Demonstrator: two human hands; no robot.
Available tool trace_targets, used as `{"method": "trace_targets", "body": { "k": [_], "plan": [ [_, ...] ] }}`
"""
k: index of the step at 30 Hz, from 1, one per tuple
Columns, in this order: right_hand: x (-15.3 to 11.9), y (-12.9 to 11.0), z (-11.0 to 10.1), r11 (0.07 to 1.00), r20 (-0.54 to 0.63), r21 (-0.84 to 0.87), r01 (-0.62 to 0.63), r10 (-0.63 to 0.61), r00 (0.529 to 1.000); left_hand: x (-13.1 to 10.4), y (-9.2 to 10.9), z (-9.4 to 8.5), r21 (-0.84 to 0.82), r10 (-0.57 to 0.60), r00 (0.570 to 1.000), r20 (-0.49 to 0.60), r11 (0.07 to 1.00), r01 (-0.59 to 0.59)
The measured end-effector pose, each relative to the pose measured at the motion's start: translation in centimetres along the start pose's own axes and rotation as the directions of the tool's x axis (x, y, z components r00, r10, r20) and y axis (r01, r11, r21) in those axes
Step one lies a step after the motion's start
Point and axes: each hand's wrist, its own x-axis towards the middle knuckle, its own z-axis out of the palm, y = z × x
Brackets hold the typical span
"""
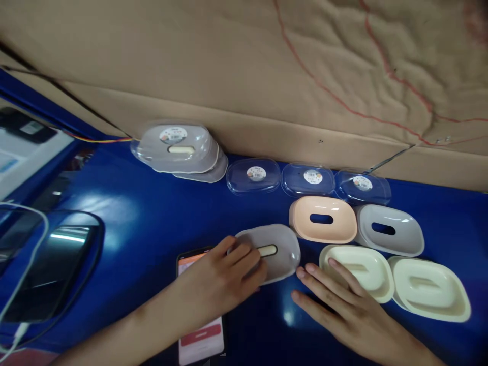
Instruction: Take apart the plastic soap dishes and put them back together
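My left hand (238,267) has its fingers curled round the left end of a grey oval dish (285,254) with a cream bar in its centre slot. My right hand (339,300) is spread, its fingertips beside that dish's right end and over the near left edge of a cream dish (375,274). A second cream dish (434,290) lies to the right. Behind them sit a peach dish (324,203) and a grey dish (407,234), each with an open slot.
Three clear lids (244,185) line the back beside stacked grey dishes (148,152). A lit phone (202,335) lies under my left forearm. At the far left are a dark phone (49,274) and cables. Brown cardboard (190,61) stands behind.
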Motion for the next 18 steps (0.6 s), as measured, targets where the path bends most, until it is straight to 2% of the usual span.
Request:
{"method": "trace_targets", "body": {
  "k": [2,4,7,9,12,15,18],
  "plan": [
    [-0.3,0.0,0.1,1.0,0.006,-0.018,0.008,-0.008,1.0,0.0,-1.0,-0.3,-0.088,-0.03,0.999,-0.018,0.996,0.028],
    [-0.6,0.1,0.1,0.999,0.016,-0.041,0.013,-0.012,1.0,0.2,-2.4,-0.5,-0.183,-0.084,0.993,-0.086,0.981,0.067],
    [-1.2,0.2,0.4,0.998,0.027,-0.068,0.012,-0.01,1.0,1.1,-5.1,0.2,-0.171,-0.285,0.943,-0.172,0.951,0.256],
    [-1.6,0.3,0.7,0.996,0.024,-0.084,0.004,-0.002,1.0,2.1,-6.9,1.1,-0.122,-0.423,0.898,-0.124,0.904,0.41],
    [-2.1,0.4,1.2,0.995,0.015,-0.097,-0.016,0.018,1.0,3.8,-9.0,2.5,-0.089,-0.517,0.856,0.013,0.852,0.516],
    [-2.3,0.5,1.4,0.995,-0.001,-0.093,-0.036,0.036,0.999,5.2,-9.7,3.0,-0.063,-0.582,0.813,-0.011,0.812,0.58],
    [-2.0,0.5,1.2,0.994,-0.023,-0.096,-0.045,0.043,0.999,5.7,-9.3,2.3,-0.08,-0.604,0.795,-0.062,0.797,0.599]
  ]
}}
